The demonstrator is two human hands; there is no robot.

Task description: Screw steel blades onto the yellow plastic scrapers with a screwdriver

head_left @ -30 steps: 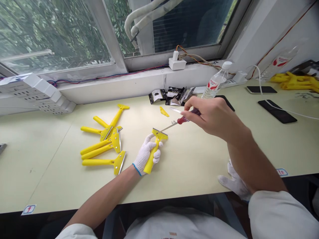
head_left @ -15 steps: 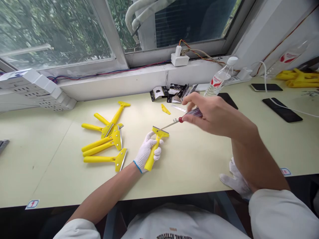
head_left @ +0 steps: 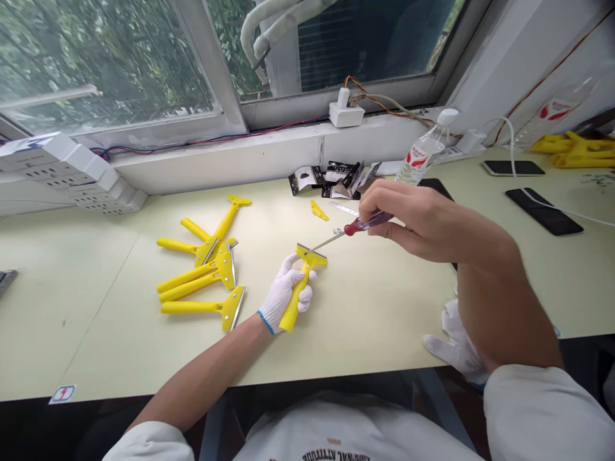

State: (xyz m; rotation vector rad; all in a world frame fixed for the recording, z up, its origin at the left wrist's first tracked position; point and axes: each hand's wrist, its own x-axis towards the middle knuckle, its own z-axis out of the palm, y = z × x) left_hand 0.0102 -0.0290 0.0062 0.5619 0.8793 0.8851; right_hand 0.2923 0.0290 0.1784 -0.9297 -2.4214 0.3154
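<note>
My left hand point(head_left: 283, 291), in a white knitted glove, is closed round the handle of a yellow scraper point(head_left: 294, 301), its head pointing away from me. My bare right hand point(head_left: 418, 218) grips a screwdriver point(head_left: 361, 224) with a red and clear purplish handle. The screwdriver's tip meets the scraper's head near its left side. Beyond the head lie several small screws point(head_left: 337, 231), a loose yellow plate point(head_left: 318, 210) and a flat metal blade point(head_left: 344, 208). To the left, several yellow scrapers point(head_left: 192, 307) with metal blades rest on the table.
Black and white card packets point(head_left: 307, 180) lie by the wall beside a water bottle point(head_left: 423, 153). Phones point(head_left: 544, 211) and a cable are at the right. A loose white glove point(head_left: 454, 346) lies at the front edge under my right forearm. White boxes point(head_left: 67, 169) stand far left.
My right hand has turned on the screwdriver and its wrist has shifted slightly right. The scraper in my left hand has moved a few pixels right; the rest stays in place.
</note>
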